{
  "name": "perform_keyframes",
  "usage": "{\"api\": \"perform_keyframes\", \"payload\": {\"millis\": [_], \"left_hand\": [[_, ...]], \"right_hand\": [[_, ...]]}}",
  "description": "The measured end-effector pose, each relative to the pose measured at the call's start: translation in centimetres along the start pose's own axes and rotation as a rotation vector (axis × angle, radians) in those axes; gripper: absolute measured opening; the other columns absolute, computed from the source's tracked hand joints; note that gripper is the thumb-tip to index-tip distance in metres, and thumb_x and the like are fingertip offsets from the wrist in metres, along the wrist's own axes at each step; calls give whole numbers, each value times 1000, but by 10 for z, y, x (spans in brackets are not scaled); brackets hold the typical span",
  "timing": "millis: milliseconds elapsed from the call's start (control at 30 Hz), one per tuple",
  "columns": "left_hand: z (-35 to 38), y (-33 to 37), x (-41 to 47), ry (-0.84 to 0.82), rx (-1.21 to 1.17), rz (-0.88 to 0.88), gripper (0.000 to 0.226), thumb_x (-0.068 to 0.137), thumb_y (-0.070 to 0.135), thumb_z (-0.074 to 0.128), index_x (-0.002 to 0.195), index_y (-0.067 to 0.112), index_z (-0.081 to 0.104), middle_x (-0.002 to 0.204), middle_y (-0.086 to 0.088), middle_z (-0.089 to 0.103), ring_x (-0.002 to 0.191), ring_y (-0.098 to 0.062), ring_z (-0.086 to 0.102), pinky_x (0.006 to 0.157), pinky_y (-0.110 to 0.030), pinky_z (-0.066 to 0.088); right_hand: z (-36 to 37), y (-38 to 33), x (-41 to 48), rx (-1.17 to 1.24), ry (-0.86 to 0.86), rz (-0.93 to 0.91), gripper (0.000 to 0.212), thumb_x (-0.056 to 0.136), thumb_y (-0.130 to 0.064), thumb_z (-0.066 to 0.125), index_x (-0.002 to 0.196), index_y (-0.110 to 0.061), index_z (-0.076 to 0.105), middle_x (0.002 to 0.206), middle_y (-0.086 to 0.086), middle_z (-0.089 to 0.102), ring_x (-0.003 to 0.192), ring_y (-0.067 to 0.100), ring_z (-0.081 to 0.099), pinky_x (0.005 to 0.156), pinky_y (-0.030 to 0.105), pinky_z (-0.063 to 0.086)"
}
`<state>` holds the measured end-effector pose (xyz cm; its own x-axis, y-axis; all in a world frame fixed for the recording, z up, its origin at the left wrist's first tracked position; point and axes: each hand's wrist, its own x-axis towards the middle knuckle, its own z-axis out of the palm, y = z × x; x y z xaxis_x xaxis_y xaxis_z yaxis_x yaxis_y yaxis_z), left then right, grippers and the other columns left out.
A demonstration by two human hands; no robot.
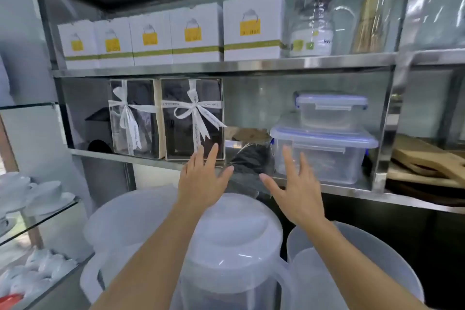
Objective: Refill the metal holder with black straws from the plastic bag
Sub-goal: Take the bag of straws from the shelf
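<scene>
A clear plastic bag of black straws [247, 158] lies on the lower steel shelf [352, 190], between a ribboned gift box and a stack of plastic containers. Both my hands are raised in front of it with fingers spread. My left hand [203, 178] hovers just left of the bag. My right hand [297, 186] is just right of it, in front of the lower container. Neither hand touches the bag. No metal holder is in view.
Two ribboned gift boxes [192, 118] stand left of the bag, two lidded plastic containers [324, 151] to its right. White boxes [251, 27] line the upper shelf. White plastic pitchers [231, 246] stand below my arms. Cups sit on glass shelves [37, 219] at left, wooden boards [427, 161] at right.
</scene>
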<state>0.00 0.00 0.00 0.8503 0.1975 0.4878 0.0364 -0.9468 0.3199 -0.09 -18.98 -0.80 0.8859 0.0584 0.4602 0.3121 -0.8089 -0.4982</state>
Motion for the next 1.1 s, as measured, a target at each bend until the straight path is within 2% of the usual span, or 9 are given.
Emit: {"api": "perform_keyframes", "payload": {"millis": [100,233,333,467,633,800,900,967,1100], "left_hand": [[7,0,12,-194,-63,-138,69,87,60,35,146,36,9,157,-12,11,143,-32,16,113,-46,18],[13,-1,12,-370,-477,-234,63,86,51,50,141,27,31,148,-4,36,133,-27,38,107,-37,31],[5,-1,11,-302,-577,-209,33,87,38,55,111,16,59,117,-6,59,111,-26,56,95,-36,41],[-9,2,4,-270,-771,-204,22,88,36,55,85,16,63,85,-5,64,89,-25,66,75,-31,47],[-21,9,2,-156,-1054,-367,30,95,20,39,74,9,58,47,0,58,50,-15,58,57,-27,52],[-29,13,-10,-191,-969,-193,20,89,2,47,105,11,55,87,-6,62,79,-18,61,69,-29,53],[-30,14,-17,-255,-863,-16,62,73,4,69,125,27,46,117,-7,57,108,-22,56,84,-35,53],[-33,19,-18,-215,-834,26,74,57,21,82,122,37,49,129,-5,52,119,-25,51,95,-48,48],[-59,42,-24,-183,-894,91,31,65,23,79,94,30,69,115,-3,63,111,-23,57,101,-48,42]], "right_hand": [[14,-1,11,155,-184,54,75,84,-66,35,144,-42,-3,154,11,22,139,31,26,111,48,25],[24,-1,16,435,-370,180,67,87,-58,41,145,-31,20,150,2,33,136,25,33,112,42,28],[25,-1,15,484,-449,202,54,88,-49,47,133,-19,46,133,0,53,120,21,50,106,40,37],[11,-10,10,703,-388,285,18,91,-25,52,103,-15,62,90,-1,63,86,15,59,79,28,49],[-13,-14,3,927,-286,389,12,86,-4,57,97,-5,62,95,17,68,82,29,68,66,31,56],[-48,-26,-4,1101,-240,384,16,85,3,55,100,1,60,89,18,68,72,23,69,52,21,55],[-69,-34,-9,1153,-244,347,17,85,3,54,101,1,61,82,14,70,69,19,69,52,20,55],[-84,-39,-14,1165,-261,311,17,86,3,53,100,0,62,69,8,71,60,13,68,53,21,56],[-115,-48,-25,1297,-287,323,12,83,-2,56,90,-6,65,73,9,71,55,13,66,47,21,52]]}}
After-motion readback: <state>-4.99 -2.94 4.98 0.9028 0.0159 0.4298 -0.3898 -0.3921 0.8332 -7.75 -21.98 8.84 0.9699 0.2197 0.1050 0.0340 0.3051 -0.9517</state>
